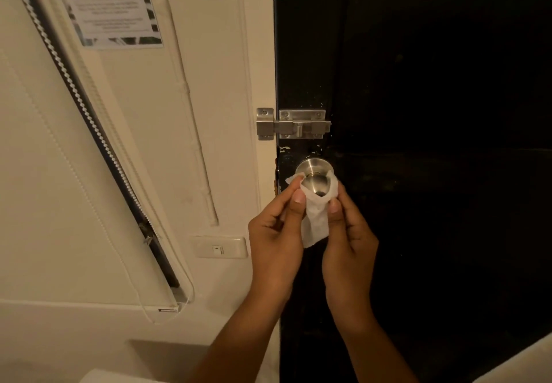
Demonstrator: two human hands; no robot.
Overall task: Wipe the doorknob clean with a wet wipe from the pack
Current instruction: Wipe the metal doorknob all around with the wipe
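A round brushed-steel doorknob sits on the black door near its left edge. A white wet wipe is wrapped under and around the knob, its loose end hanging down between my hands. My left hand pinches the wipe's left side against the knob. On the right side, my right hand pinches the wipe with thumb and fingers. The wipe pack is not in view.
A steel slide bolt is fixed just above the knob, bridging the door and the cream frame. A light switch is on the wall to the left. A rolled blind with a bead chain and a posted notice hang further left.
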